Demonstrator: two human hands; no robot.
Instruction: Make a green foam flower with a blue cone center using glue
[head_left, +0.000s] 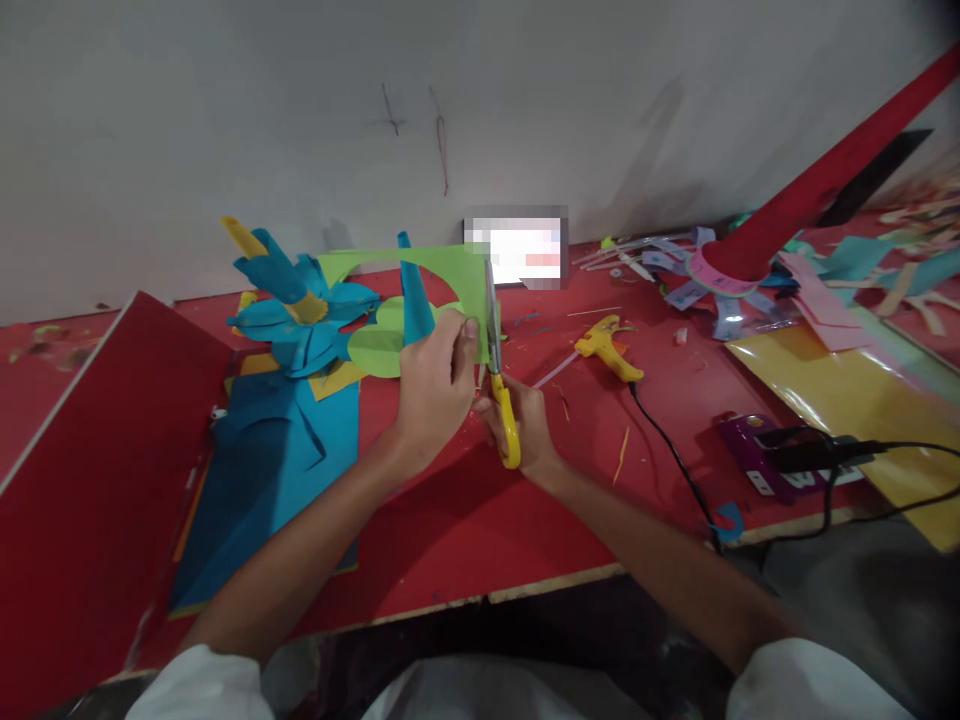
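Observation:
My left hand is closed on a light green paper sheet that has a large curved piece cut out of it. Yellow-handled scissors are in my right hand, with their blades upright along the sheet's right edge. Whether the blades are biting into the paper I cannot tell. Behind my left hand are a blue paper cone and rounded green paper shapes. A blue paper flower with a rolled blue and yellow centre sits to the left.
A yellow glue gun with a black cord lies right of my hands, near a purple power box. Blue sheets and a red board are at left. A lit screen leans on the wall; a red cone stands at right.

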